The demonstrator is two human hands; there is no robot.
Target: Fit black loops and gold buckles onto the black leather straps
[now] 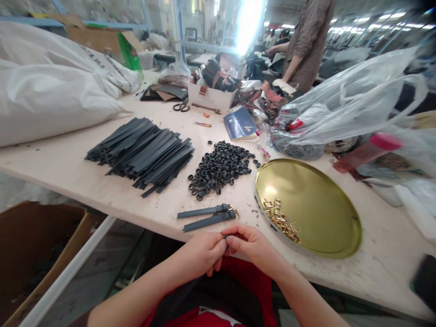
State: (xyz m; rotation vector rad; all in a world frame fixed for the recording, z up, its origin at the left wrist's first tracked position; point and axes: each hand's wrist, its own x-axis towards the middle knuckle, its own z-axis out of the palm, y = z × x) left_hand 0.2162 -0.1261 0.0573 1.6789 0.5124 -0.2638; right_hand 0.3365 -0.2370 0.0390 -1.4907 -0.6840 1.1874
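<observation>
My left hand (207, 250) and my right hand (245, 240) meet at the table's front edge, fingers closed together. Between the fingertips shows a small dark piece, mostly hidden, too little of it to name. Just beyond the hands lie two black straps (207, 221) with gold buckles (235, 211). Behind them is a heap of small black strap loops (223, 165). A pile of flat black strips (141, 152) spreads to the left. On the right, a round gold tray (316, 204) holds gold buckles (281, 221) near its left rim.
A white sack (61, 91) fills the table's left side. Black scissors (181, 107), a blue booklet (240, 123) and a white box (211, 97) lie farther back. Plastic bags (340, 104) and a pink-capped bottle (368, 152) stand right. A person (308, 43) stands beyond. A cardboard box (37, 254) sits lower left.
</observation>
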